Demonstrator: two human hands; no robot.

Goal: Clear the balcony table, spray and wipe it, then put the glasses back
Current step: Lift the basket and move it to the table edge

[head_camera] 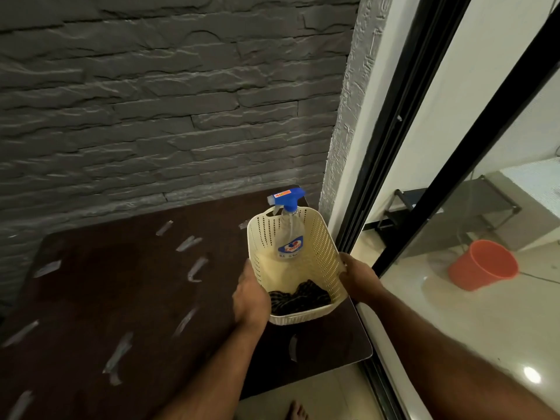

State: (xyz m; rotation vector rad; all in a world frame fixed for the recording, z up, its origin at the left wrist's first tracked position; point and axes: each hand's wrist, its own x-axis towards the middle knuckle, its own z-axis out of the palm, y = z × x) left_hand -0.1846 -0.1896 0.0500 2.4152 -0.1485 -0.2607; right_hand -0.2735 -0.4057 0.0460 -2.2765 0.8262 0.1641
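We hold a cream perforated basket (306,256) over the right side of the dark brown balcony table (121,298). Our left hand (250,294) curls round its left wall; our right hand (359,275) grips its right rim. Inside, a clear spray bottle (289,234) with a blue trigger head stands at the far end, and a dark checked cloth (300,295) lies bunched at the near end. Grey tape strips (197,269) dot the tabletop.

Grey stone-clad wall (151,101) behind the counter's far edge. Black-framed sliding glass door (403,165) along the right edge. Beyond the glass: orange bucket (481,265) tilted on pale floor tiles (454,328), dark metal rack (472,207) farther back.
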